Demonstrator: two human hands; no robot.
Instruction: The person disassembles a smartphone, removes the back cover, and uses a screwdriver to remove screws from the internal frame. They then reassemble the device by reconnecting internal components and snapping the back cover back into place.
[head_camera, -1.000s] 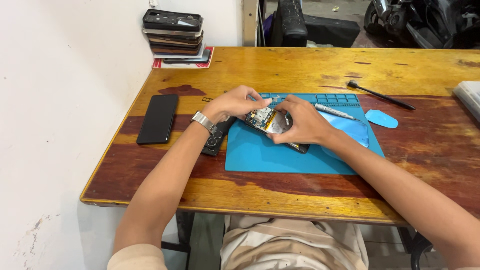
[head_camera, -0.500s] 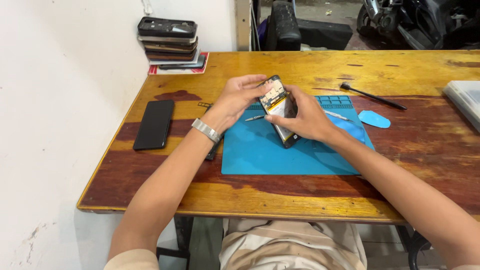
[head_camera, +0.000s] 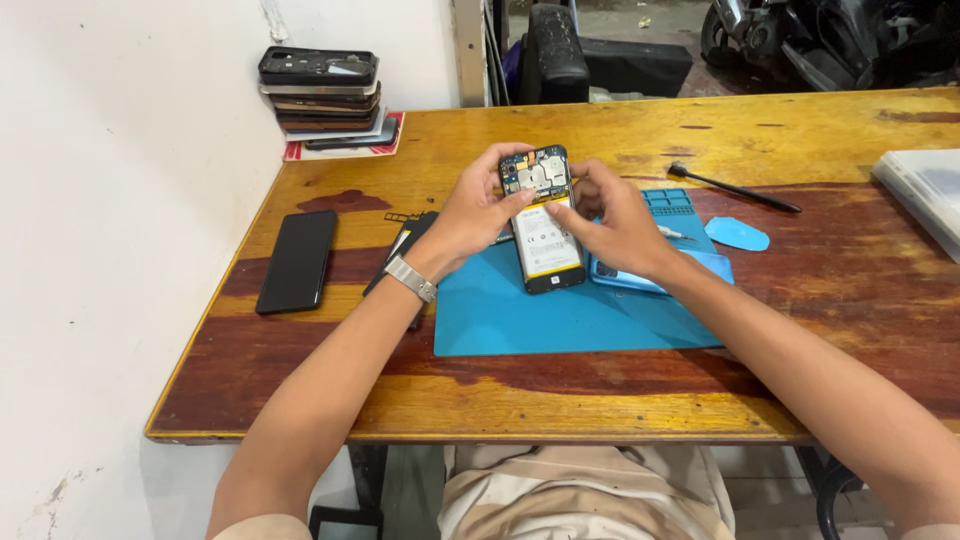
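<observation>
An opened phone (head_camera: 543, 222) with its back cover off, showing a white battery and dark circuit board, is lifted above the blue work mat (head_camera: 560, 310). My left hand (head_camera: 470, 215) grips its upper left side; a metal watch sits on that wrist. My right hand (head_camera: 615, 222) holds the right edge, fingers near the board at the top. A light blue back cover (head_camera: 660, 275) lies on the mat under my right hand.
A black phone (head_camera: 298, 260) lies screen-up at the left. A stack of phones (head_camera: 325, 100) stands at the back left corner. A black brush tool (head_camera: 735, 187) and a blue plastic pick (head_camera: 737, 235) lie to the right. A white case (head_camera: 925, 195) is at the far right edge.
Both hands lifted the opened phone off the mat and turned it upright so that its battery side faces me.
</observation>
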